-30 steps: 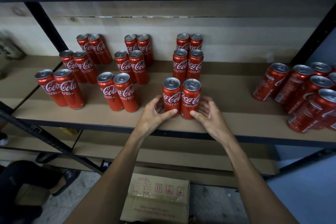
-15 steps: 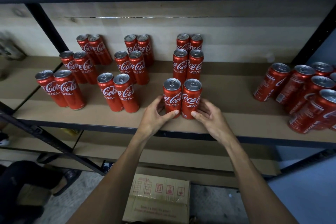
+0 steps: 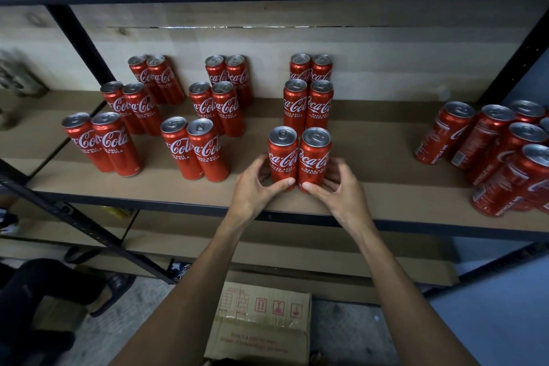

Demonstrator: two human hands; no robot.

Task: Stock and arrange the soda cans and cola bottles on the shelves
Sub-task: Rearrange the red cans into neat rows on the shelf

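Eighteen red soda cans (image 3: 315,157) stand in nine pairs on the shelf (image 3: 371,157). A cluster (image 3: 490,140) at its right edge shows at least six more. One cardboard box (image 3: 261,327).

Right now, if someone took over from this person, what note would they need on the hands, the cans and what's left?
Left hand grips the left front can; right hand grips the right front can. Both cans stand upright and touching near the front edge of the shelf.
Done: paired cans in three columns, three pairs deep counting this pair, labels forward.
Left: the loose cluster of cans at the shelf's right end is ungrouped, labels turned away. No cola bottles in view. A cardboard box sits on the floor below, contents hidden.
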